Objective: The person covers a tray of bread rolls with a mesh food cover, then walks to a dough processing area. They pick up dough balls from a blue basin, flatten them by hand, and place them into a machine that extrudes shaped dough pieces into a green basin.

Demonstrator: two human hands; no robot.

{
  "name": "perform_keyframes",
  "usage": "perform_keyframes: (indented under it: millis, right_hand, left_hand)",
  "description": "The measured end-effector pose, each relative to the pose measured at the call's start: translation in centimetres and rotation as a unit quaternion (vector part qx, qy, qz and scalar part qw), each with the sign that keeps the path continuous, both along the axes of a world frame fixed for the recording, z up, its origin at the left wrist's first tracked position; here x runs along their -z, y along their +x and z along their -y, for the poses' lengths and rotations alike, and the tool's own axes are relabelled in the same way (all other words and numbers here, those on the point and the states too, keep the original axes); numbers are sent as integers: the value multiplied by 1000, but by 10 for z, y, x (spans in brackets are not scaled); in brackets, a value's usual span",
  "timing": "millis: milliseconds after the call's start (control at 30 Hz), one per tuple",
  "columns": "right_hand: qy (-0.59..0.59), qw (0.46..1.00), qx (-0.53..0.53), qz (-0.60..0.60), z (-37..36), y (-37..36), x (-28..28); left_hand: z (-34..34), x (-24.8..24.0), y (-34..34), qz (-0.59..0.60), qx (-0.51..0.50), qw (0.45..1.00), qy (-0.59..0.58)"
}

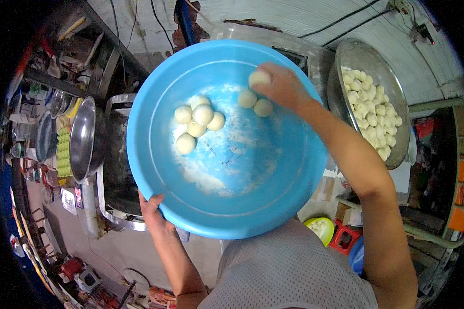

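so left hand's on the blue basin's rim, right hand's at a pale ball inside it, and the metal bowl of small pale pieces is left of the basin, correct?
Not quite: in the head view, the metal bowl of small pale pieces is right of the blue basin, not left. The left hand and right hand are as stated.

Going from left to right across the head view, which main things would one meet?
Green tray, metal bowl, left hand, cluster of dough balls, right hand, second metal bowl of dough pieces.
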State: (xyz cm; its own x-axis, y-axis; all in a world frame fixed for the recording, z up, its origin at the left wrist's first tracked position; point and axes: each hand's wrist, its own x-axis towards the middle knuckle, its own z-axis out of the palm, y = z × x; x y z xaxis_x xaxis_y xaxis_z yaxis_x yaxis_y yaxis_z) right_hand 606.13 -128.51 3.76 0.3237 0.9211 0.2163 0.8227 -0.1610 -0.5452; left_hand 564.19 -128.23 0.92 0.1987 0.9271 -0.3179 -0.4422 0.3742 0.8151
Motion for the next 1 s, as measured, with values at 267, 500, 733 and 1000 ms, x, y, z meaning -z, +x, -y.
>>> perform_keyframes:
  millis: [267,500,733,1000]
  right_hand:
    - [122,979,155,44,-18,109,-19]
    - [-92,990,-78,67,-36,-9,34]
    - [-124,980,-50,148,-44,-14,77]
    - [-38,993,-63,89,-29,-9,94]
  left_hand:
    - [-5,-2,8,1,-10,1000,-3]
    - [-6,-9,10,1,-18,1000,-24]
    - [-6,-5,10,-13,-22,999,-19]
    - [-1,-4,7,-23,-41,999,-25]
